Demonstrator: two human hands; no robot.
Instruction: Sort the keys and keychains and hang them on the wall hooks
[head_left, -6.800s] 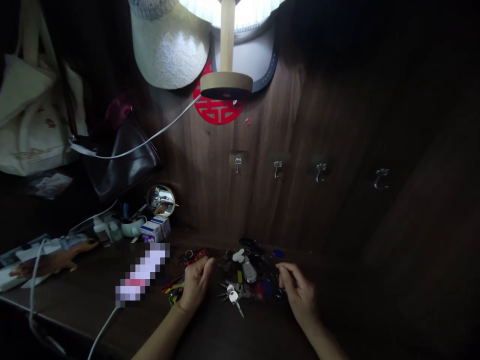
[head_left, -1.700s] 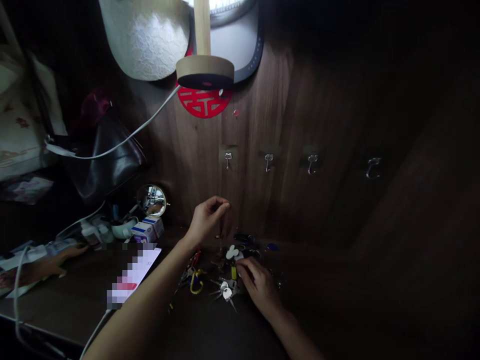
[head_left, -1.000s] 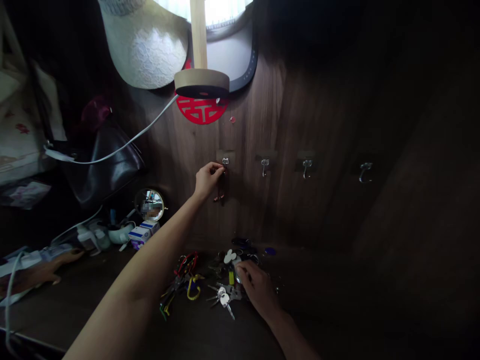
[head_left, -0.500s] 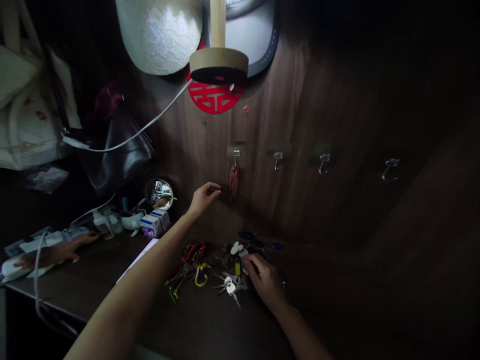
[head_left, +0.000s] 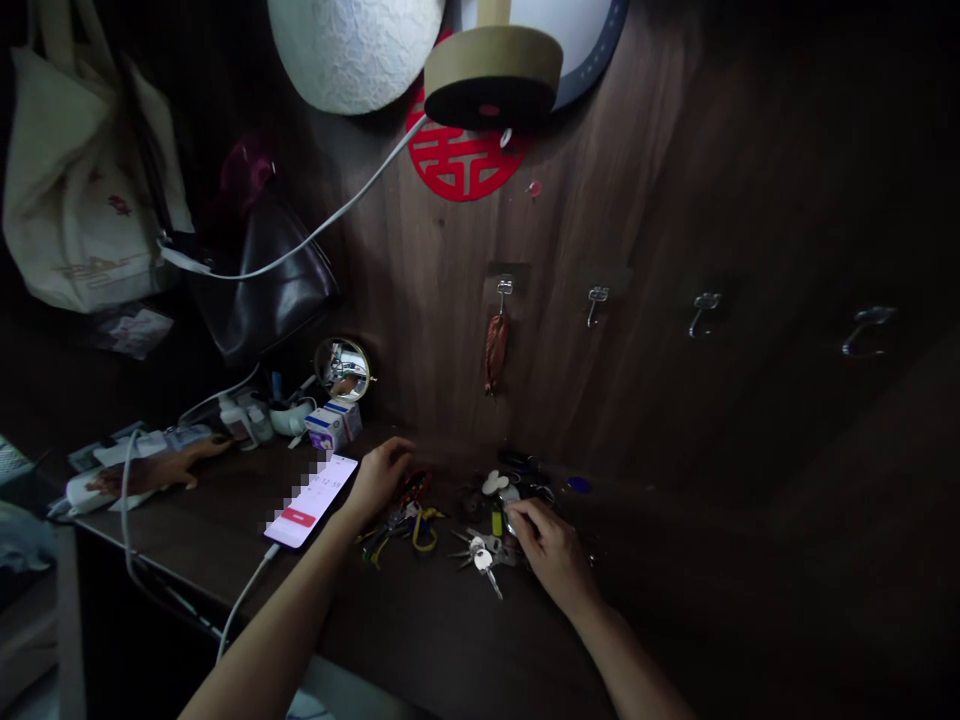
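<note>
My left hand (head_left: 384,475) is held just above the left side of a heap of keys, its fingers loosely bent and apart, with nothing seen in them. Beneath it lie keys with red cords (head_left: 415,488) and a yellow loop (head_left: 424,532). My right hand (head_left: 553,545) is at the heap's right side, fingertips pinched together by a pale round tag (head_left: 510,496); what they grip is hidden. Silver keys (head_left: 484,556) and a lime-yellow tag (head_left: 496,522) lie beside it. A brown braided strap (head_left: 496,353) hangs on the leftmost wall hook (head_left: 504,287).
Three more hooks (head_left: 598,295) run rightward along the wooden wall. A lit phone (head_left: 311,502) on a white cable lies left of my left hand. Behind it stand small boxes (head_left: 334,426) and a round mirror (head_left: 343,370). A lamp (head_left: 493,75) overhangs; bags (head_left: 94,190) hang left.
My left hand has moved down from beside the hanging strap to the keys on the desk. My right hand stays at the heap. The view has shifted, showing more of the phone.
</note>
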